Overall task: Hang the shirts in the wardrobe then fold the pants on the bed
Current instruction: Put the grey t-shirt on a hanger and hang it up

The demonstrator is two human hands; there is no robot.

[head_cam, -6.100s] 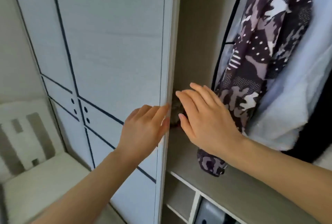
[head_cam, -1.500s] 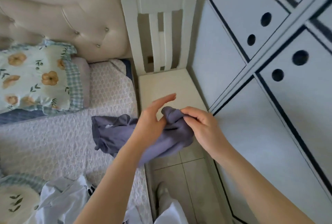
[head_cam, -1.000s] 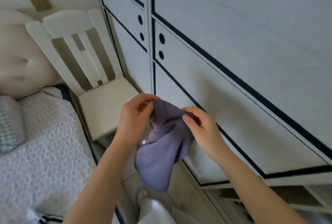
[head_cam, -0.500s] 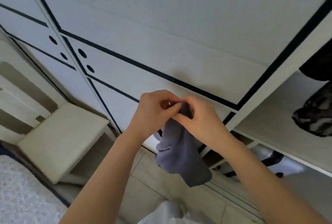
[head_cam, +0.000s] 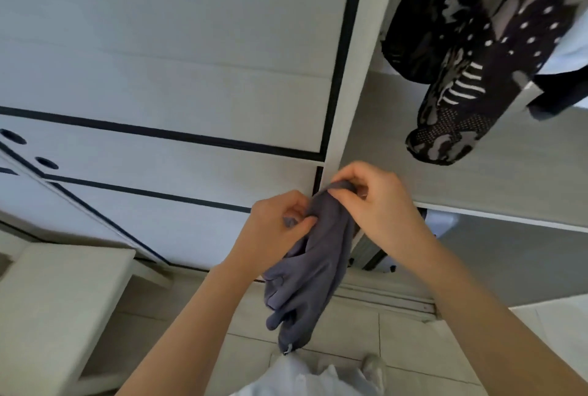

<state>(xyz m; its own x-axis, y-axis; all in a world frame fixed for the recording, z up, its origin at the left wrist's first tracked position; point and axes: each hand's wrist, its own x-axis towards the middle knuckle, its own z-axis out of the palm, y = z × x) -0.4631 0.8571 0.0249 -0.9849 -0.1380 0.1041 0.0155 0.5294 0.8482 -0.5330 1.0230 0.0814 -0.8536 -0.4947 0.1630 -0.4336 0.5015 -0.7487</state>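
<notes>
A grey-purple shirt hangs bunched from both of my hands in front of the wardrobe. My left hand pinches its upper edge from the left. My right hand grips the top of the bunch from the right, just beside the edge of the sliding wardrobe door. The shirt's lower end dangles above the floor. The open wardrobe bay lies to the right, with a dark patterned garment hanging in it. No hanger is visible in my hands.
A white chair seat stands at the lower left against the closed wardrobe panels. A grey shelf board runs under the hanging clothes, with a lower compartment beneath. Tiled floor and the door's track lie below my hands.
I took the shirt off the bed and turned right to the wardrobe. Both hands have kept hold of it and risen toward the door's edge; the open bay has come into view.
</notes>
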